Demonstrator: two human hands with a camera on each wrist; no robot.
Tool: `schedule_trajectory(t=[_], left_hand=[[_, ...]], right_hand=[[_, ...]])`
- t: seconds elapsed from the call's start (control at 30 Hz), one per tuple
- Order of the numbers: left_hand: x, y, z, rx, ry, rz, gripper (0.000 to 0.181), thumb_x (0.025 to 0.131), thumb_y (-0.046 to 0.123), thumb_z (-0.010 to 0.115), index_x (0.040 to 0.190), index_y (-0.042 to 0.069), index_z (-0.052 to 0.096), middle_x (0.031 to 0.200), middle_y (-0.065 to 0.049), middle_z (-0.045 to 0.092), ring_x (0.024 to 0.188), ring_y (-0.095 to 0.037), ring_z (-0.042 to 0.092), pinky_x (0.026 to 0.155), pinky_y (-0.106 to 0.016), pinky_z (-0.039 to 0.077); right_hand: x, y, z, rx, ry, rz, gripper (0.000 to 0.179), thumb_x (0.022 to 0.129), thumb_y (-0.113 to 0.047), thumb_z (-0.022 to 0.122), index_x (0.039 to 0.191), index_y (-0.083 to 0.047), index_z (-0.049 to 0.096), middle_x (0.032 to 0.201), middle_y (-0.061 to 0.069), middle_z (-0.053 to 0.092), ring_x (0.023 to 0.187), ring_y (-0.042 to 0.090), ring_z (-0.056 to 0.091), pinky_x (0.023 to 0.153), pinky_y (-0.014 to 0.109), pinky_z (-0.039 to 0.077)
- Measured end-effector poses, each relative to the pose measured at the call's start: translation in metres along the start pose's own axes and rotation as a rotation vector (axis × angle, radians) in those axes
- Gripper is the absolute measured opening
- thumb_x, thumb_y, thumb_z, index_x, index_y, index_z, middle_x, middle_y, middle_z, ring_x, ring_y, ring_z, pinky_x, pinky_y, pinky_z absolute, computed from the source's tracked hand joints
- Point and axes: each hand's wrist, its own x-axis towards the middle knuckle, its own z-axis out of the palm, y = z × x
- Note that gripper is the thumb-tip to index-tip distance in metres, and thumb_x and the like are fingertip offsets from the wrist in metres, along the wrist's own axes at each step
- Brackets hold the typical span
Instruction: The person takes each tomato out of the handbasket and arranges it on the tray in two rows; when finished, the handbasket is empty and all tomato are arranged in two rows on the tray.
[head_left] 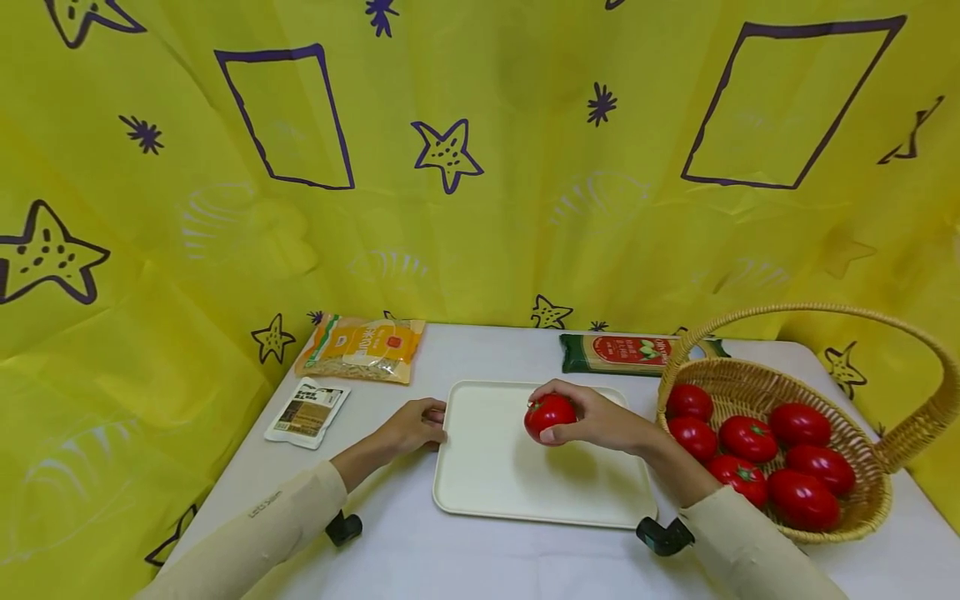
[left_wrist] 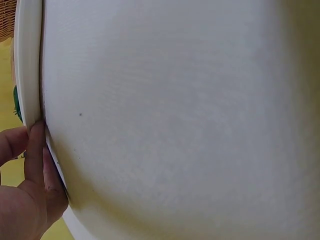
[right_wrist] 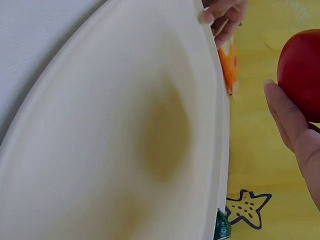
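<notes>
Found gripped in the right hand [head_left: 592, 421], with the thumb on the near side and fingers curled over the far side: one red tomato [head_left: 553, 414]. Held above the off-white tray [head_left: 480, 467], clear of its surface, over a soft shadow [right_wrist: 167, 135]. Confirmed in the right wrist view, with part of the tomato cut off at the right. Noted at the left hand [head_left: 411, 427]: thumb and fingers pinching the left rim of the tray. Seen likewise from the left wrist, with fingertips against the edge. Observed at the wrists: beige sleeves [head_left: 292, 521] and, beneath the cuffs, a dark device [head_left: 345, 529] on each side.

Located just right of the tray, partly hidden by the right forearm [head_left: 675, 471]: a wicker basket [head_left: 735, 387] with a tall arched handle [head_left: 810, 308]. Counted inside: seven red tomatoes [head_left: 802, 500] in view, some with green stem tops. Found toward the far edge of the white-covered bench [head_left: 517, 567]: a long green pack [head_left: 622, 354] with a red label, partly behind the handle. Listed at far left: an orange pack [head_left: 363, 348] and, nearer, a small white pack [head_left: 307, 412], lying flat. Hung behind the bench: a yellow curtain [head_left: 510, 233] printed with dark stars and four-sided outlines.
</notes>
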Motion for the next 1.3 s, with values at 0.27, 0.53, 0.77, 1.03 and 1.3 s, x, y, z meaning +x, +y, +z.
schedule_trajectory(t=[0.27, 0.53, 0.77, 1.03, 1.3], left_hand=[[0.000, 0.000, 0.000, -0.025, -0.006, -0.021, 0.052, 0.082, -0.009, 0.070, 0.131, -0.009, 0.054, 0.108, -0.015, 0.059, 0.088, -0.019, 0.060, 0.074, -0.031, 0.061], [0.002, -0.001, 0.001, -0.028, 0.005, -0.021, 0.052, 0.081, -0.010, 0.071, 0.130, -0.008, 0.056, 0.106, -0.014, 0.059, 0.088, -0.019, 0.059, 0.074, -0.031, 0.061], [0.002, -0.001, 0.001, -0.024, 0.008, -0.029, 0.052, 0.081, -0.009, 0.071, 0.130, -0.007, 0.056, 0.106, -0.013, 0.059, 0.087, -0.019, 0.059, 0.074, -0.032, 0.061], [0.001, 0.000, 0.002, -0.022, -0.002, -0.016, 0.053, 0.080, -0.010, 0.071, 0.131, -0.009, 0.055, 0.107, -0.016, 0.059, 0.087, -0.019, 0.060, 0.074, -0.033, 0.061], [0.002, -0.002, 0.003, -0.029, 0.017, -0.031, 0.052, 0.080, -0.010, 0.070, 0.131, -0.007, 0.056, 0.106, -0.014, 0.060, 0.087, -0.019, 0.061, 0.073, -0.033, 0.062]], right_hand=[[0.009, 0.001, 0.003, -0.039, -0.014, -0.032, 0.043, 0.094, -0.024, 0.069, 0.132, -0.009, 0.056, 0.130, 0.018, 0.057, 0.118, 0.032, 0.051, 0.085, 0.034, 0.059], [0.017, 0.005, 0.002, -0.066, -0.018, 0.020, 0.057, 0.090, -0.024, 0.071, 0.138, -0.003, 0.052, 0.131, 0.018, 0.057, 0.117, 0.032, 0.053, 0.087, 0.037, 0.058], [0.028, 0.010, 0.000, -0.079, -0.059, 0.040, 0.052, 0.086, -0.025, 0.077, 0.132, -0.013, 0.056, 0.129, 0.013, 0.057, 0.116, 0.030, 0.055, 0.092, 0.039, 0.056], [0.038, 0.007, 0.000, -0.126, -0.053, 0.044, 0.058, 0.087, -0.030, 0.075, 0.138, -0.011, 0.055, 0.134, 0.011, 0.057, 0.118, 0.031, 0.054, 0.091, 0.036, 0.054], [0.052, 0.013, -0.001, -0.137, -0.034, 0.071, 0.060, 0.084, -0.026, 0.078, 0.137, -0.007, 0.056, 0.132, 0.014, 0.058, 0.116, 0.029, 0.055, 0.093, 0.037, 0.055]])
